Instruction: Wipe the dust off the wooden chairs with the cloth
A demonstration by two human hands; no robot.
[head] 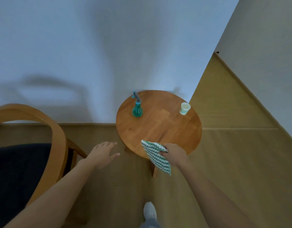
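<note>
A home room: wooden chair (43, 122), round side table (158, 129), plain walls (92, 46)

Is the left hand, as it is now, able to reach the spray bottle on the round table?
Probably yes. The left hand is open and empty, and nothing stands between it and the spray bottle on the table; the cup and the right hand holding the cloth are aside.
</note>
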